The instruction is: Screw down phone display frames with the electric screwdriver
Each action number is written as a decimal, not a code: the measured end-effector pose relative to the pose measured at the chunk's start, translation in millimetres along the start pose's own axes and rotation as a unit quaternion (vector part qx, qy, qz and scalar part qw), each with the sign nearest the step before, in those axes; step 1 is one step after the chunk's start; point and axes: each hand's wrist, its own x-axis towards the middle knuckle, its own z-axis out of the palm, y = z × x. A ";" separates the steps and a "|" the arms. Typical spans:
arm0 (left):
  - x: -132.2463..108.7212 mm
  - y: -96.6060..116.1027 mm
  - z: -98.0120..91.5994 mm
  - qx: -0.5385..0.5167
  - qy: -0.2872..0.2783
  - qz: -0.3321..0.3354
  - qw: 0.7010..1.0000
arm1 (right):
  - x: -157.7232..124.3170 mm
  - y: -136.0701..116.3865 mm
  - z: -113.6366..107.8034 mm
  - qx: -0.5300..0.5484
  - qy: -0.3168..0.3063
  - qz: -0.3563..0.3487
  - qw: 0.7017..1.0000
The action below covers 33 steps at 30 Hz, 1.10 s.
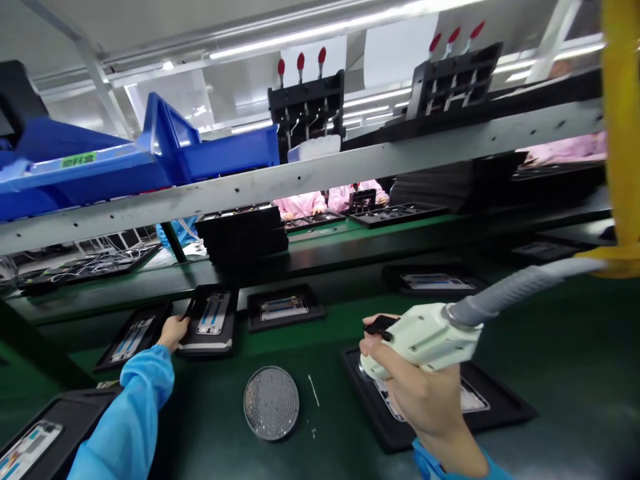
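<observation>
The right hand point(423, 393) is closed around a white hose tool point(425, 337), with a black tray point(505, 413) just beneath it; the left hand point(173, 332) touches the edge of a second tray point(233, 313), grip unclear. The tool looks light and stiff, best held by its body

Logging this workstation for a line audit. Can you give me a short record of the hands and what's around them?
Left hand: bare left hand, on the edge of a black tray
Right hand: bare right hand, gripping a white handheld tool with a grey ribbed hose
Under right hand: second black tray
Between hands: round perforated metal disc, on a green bench mat
Sleeves: light blue
Beyond: blue plastic bins; co-workers in pink smocks
</observation>
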 end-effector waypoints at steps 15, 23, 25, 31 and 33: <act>-43.8 46.9 142.7 0.214 -0.115 0.320 0.916 | 3.8 9.3 -0.5 -0.034 -0.024 0.037 0.998; -64.7 43.4 108.9 0.235 -0.072 0.386 0.889 | 8.6 11.4 -1.3 -0.015 -0.032 0.033 0.999; -89.3 30.9 84.7 0.226 -0.052 0.408 0.883 | 9.3 11.7 -3.1 -0.010 -0.027 0.036 0.999; -223.9 -38.3 -5.3 0.191 -0.028 0.462 0.866 | 7.0 14.8 -6.4 0.025 -0.015 0.028 0.999; -275.8 -71.2 -22.5 0.184 0.006 0.498 0.847 | 3.8 13.5 -5.5 0.028 -0.020 0.032 0.999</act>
